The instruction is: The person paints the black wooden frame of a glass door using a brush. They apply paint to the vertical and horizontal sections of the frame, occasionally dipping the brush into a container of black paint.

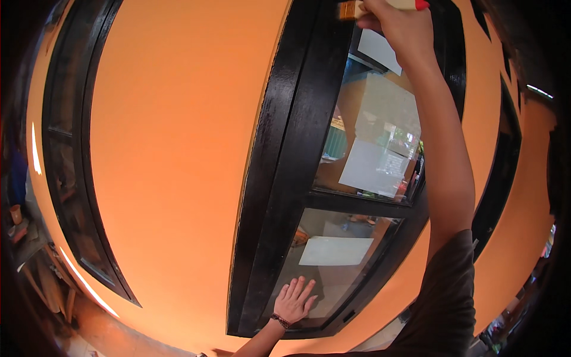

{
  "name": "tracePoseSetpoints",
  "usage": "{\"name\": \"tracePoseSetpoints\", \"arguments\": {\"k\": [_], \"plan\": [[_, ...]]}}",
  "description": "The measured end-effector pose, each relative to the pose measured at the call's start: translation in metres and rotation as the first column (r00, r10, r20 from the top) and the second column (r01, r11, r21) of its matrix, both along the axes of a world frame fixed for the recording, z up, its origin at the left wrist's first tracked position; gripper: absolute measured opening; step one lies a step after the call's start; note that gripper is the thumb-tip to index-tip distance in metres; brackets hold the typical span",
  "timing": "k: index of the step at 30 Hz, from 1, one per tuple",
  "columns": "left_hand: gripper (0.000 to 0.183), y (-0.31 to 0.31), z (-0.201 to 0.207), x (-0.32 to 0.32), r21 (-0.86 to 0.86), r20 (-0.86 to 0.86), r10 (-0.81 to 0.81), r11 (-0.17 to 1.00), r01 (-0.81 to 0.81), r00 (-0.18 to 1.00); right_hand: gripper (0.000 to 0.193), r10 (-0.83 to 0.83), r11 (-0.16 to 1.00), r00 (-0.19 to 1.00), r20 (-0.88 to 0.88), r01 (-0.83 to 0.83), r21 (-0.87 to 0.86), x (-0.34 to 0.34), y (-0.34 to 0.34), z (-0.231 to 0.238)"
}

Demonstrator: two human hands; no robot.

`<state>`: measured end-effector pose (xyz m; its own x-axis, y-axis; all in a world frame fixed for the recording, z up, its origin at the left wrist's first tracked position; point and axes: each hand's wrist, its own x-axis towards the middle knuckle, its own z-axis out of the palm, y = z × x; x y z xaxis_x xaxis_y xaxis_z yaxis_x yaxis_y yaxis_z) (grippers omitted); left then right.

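The head view is filled mostly by a smooth orange painted wall that bows across the frame. Right of centre stands a tall, glossy black frame leaning with the lens, and a narrow black-framed window curves down the left side. In the black frame sit a larger upper glass pane and a smaller lower glass pane; white rectangular sheets show at both, one plain sheet in the lower.

At the top right, the right hand grips a flat brush with brown bristles and a cream, red-ended handle, the bristles pointing left in front of the black frame's upper part; whether they touch it I cannot tell. At the lower centre, the left hand holds nothing, fingers spread, palm toward the lower pane. A dark beaded bracelet circles its wrist.
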<state>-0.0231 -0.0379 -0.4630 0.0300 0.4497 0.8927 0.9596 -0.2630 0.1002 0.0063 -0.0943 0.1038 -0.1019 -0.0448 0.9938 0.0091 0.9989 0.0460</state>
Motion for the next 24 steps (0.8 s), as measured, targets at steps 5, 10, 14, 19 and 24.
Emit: {"name": "tracePoseSetpoints", "arguments": {"k": [5,10,14,19,24], "plan": [[0.053,-0.010,0.010,-0.003,0.016,0.058,0.024,1.000,-0.025,0.998,0.015,-0.228,0.972,0.966,0.121,0.219,0.089,0.003,0.020,-0.053],[0.054,-0.007,0.012,-0.002,0.068,0.025,0.024,0.997,-0.026,0.999,0.017,-0.094,0.995,0.990,0.108,0.088,0.055,0.009,0.022,-0.040],[0.053,-0.006,0.009,-0.003,0.075,0.020,0.051,0.996,-0.053,0.998,0.016,-0.116,0.993,0.967,0.228,0.109,0.041,0.004,0.022,-0.071],[0.052,-0.006,0.015,-0.003,0.084,0.020,0.020,0.996,-0.022,1.000,0.016,-0.029,0.998,0.983,0.179,0.018,0.064,0.004,0.021,-0.056],[0.051,-0.008,0.013,-0.006,0.089,0.044,0.009,0.996,-0.013,0.999,0.014,-0.054,0.995,0.960,0.276,0.076,-0.071,0.003,0.015,-0.088]]}}
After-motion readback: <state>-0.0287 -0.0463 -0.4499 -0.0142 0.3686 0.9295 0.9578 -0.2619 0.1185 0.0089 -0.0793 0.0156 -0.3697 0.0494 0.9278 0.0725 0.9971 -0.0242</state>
